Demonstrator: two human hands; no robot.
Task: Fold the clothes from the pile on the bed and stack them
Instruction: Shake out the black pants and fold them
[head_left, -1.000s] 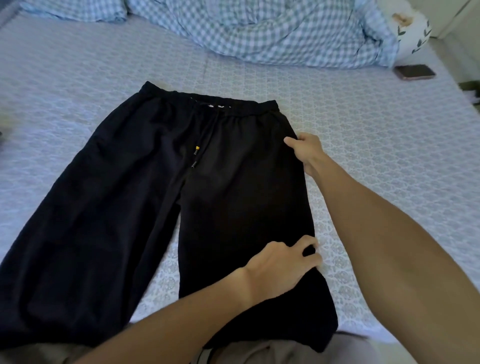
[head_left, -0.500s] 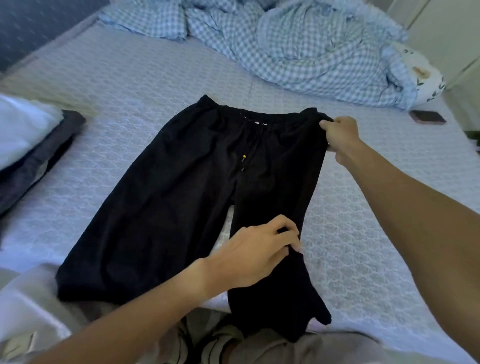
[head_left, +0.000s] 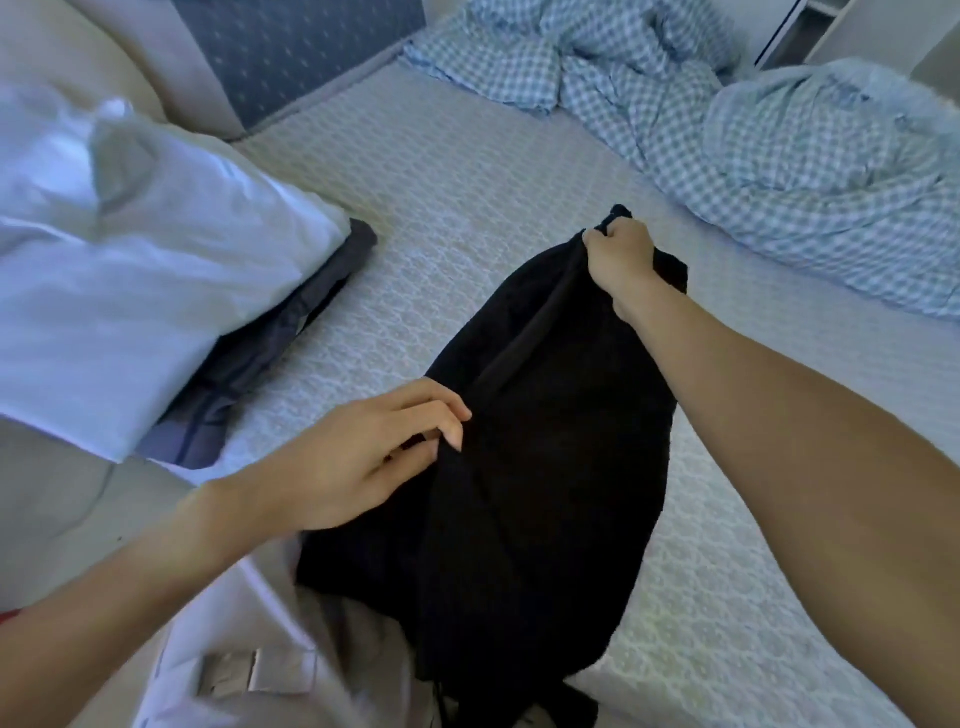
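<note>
Two hands on black trousers (head_left: 561, 426), bunched lengthwise on bed (head_left: 467, 218). Right hand (head_left: 621, 265) clenched round far end, waistband gathered in grip. Left hand (head_left: 358, 457) pinching fabric at near left edge. White garment (head_left: 145, 291) over dark grey garment (head_left: 291, 332) lying at left. Checked duvet (head_left: 779, 156) crumpled beyond.

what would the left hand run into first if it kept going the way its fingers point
Its fingers point right, straight across the black trousers it already pinches. Beyond the cloth, the right forearm likely comes next, though depth is unclear.
</note>
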